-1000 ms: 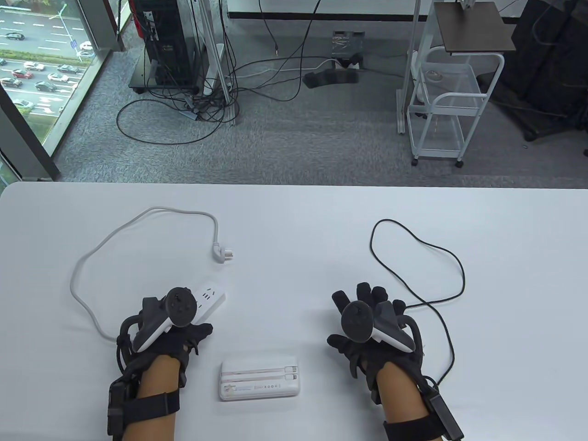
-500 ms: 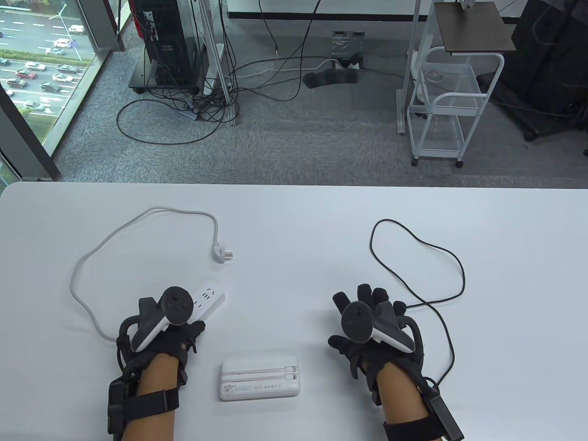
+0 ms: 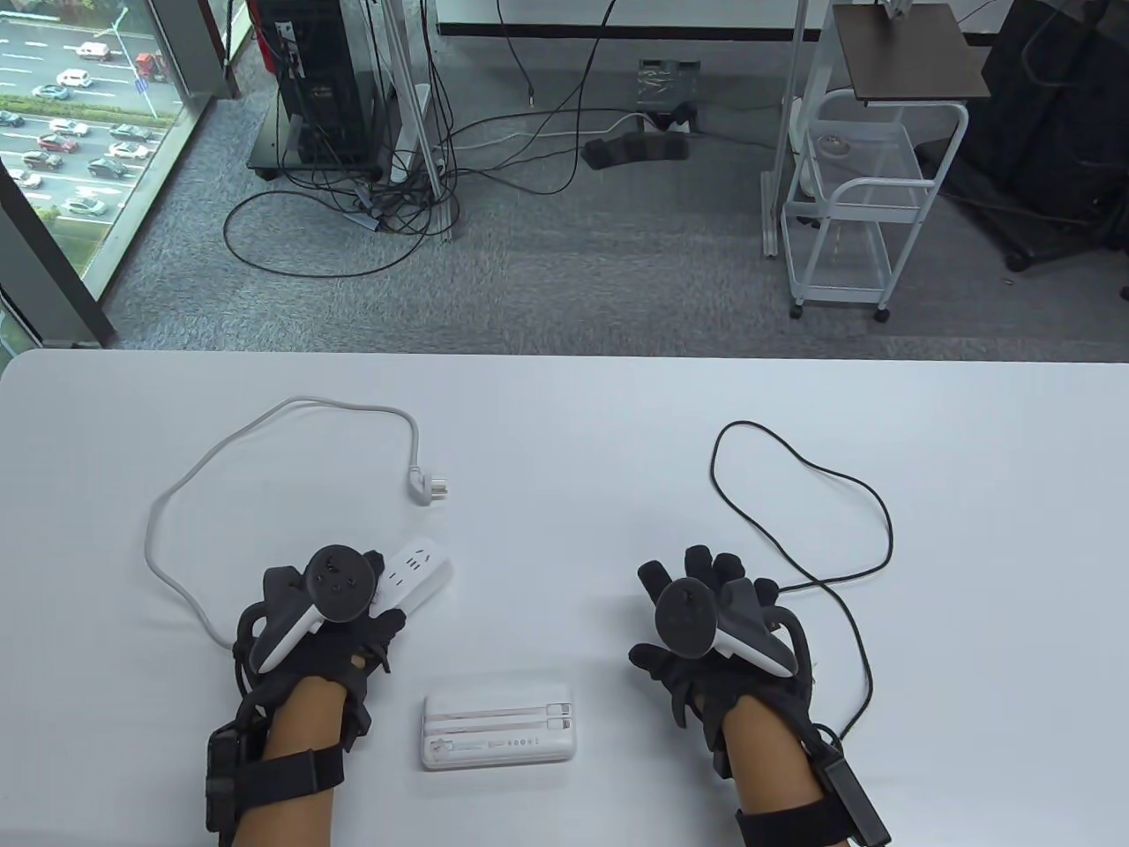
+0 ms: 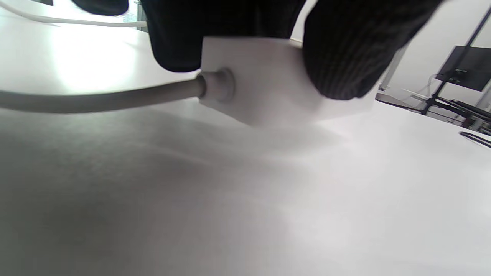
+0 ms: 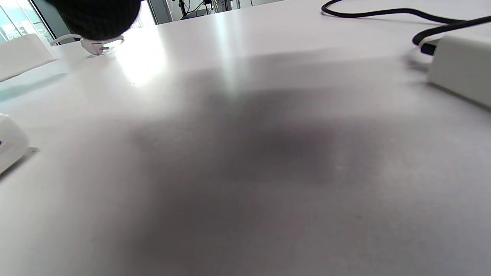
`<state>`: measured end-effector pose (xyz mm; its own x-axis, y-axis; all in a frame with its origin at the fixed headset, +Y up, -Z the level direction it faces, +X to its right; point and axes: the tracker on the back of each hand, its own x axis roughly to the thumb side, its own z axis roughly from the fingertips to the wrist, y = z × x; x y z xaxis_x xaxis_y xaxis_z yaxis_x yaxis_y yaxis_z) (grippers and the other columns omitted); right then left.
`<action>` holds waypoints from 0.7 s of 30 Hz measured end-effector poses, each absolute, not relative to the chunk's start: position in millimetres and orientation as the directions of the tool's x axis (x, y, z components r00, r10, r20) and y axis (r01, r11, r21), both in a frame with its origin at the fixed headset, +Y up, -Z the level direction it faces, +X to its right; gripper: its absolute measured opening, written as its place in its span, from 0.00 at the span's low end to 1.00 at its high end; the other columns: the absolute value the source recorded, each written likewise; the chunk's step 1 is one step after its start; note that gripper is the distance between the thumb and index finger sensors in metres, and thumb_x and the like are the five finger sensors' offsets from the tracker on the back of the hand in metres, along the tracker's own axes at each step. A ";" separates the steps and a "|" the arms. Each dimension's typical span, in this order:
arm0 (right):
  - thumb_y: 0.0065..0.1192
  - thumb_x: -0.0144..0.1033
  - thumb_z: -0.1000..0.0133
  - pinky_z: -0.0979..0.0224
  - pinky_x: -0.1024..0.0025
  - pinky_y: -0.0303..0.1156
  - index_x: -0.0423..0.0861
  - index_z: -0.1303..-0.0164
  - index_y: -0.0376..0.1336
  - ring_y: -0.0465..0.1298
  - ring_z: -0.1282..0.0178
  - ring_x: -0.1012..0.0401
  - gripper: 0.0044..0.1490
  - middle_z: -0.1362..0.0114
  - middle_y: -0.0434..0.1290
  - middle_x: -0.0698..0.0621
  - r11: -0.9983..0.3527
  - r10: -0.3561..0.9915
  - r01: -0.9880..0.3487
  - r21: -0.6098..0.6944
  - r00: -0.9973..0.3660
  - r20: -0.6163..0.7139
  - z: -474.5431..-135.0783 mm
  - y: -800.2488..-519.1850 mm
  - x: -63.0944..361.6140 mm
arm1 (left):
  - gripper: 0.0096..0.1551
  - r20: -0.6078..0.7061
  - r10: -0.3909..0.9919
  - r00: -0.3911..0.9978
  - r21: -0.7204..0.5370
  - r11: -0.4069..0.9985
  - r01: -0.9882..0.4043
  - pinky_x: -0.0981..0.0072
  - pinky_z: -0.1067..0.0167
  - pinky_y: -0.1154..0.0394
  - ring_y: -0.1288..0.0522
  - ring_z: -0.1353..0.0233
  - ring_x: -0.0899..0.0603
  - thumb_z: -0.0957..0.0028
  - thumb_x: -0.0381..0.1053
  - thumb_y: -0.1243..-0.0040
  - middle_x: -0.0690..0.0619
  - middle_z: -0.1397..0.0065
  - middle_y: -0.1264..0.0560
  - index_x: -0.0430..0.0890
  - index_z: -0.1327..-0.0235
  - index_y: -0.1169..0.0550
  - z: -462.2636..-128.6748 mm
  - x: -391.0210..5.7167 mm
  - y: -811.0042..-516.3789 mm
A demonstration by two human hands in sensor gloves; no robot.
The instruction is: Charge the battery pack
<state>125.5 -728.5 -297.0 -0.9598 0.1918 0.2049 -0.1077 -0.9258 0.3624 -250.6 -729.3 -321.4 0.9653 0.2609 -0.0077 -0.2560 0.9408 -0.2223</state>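
Observation:
The white battery pack (image 3: 500,730) lies flat near the table's front edge, between my hands. My left hand (image 3: 370,600) grips the white power strip (image 3: 419,573) from above. In the left wrist view my fingers (image 4: 345,50) clamp the strip (image 4: 268,76) on both sides, and its cord end sits slightly off the table. The strip's grey cord (image 3: 220,459) loops back to its plug (image 3: 429,485). My right hand (image 3: 697,573) lies flat with fingers spread and holds nothing. A white charger block (image 5: 460,69) with a black cable (image 3: 794,459) sits by it.
The white table (image 3: 573,423) extends far back and to both sides. The black cable loops across the right half and runs past my right wrist. The battery pack's corner (image 5: 7,145) shows at the left edge of the right wrist view.
My left hand has closed on the power strip and shifted it a little right, turning it and dragging the cord along. My right hand has not moved.

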 end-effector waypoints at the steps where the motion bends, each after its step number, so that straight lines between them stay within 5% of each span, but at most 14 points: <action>1: 0.51 0.61 0.47 0.29 0.18 0.31 0.58 0.23 0.26 0.31 0.20 0.29 0.56 0.17 0.23 0.34 -0.926 0.193 -0.109 0.362 -0.960 0.204 -297.0 -728.5 125.7 | 0.50 0.012 0.255 0.967 -0.229 0.942 -0.246 0.29 0.30 0.38 0.27 0.24 0.35 0.52 0.64 0.30 0.47 0.21 0.28 0.49 0.17 0.34 -321.2 -245.6 -727.4; 9: 0.51 0.61 0.47 0.29 0.18 0.31 0.58 0.23 0.26 0.31 0.20 0.28 0.56 0.17 0.23 0.34 -0.927 0.196 -0.113 0.358 -0.959 0.206 -297.2 -728.1 126.1 | 0.51 0.223 0.139 0.965 -0.329 0.942 -0.059 0.30 0.29 0.38 0.27 0.23 0.38 0.57 0.65 0.27 0.52 0.21 0.26 0.54 0.18 0.33 -315.9 -182.8 -723.0; 21: 0.51 0.61 0.47 0.29 0.18 0.31 0.58 0.23 0.26 0.31 0.20 0.29 0.56 0.17 0.23 0.34 -0.927 0.182 -0.094 0.363 -0.959 0.215 -297.9 -729.4 123.5 | 0.55 0.292 0.074 0.954 -0.332 0.943 0.028 0.31 0.29 0.37 0.27 0.23 0.38 0.63 0.65 0.24 0.54 0.22 0.26 0.55 0.19 0.33 -312.2 -156.7 -726.8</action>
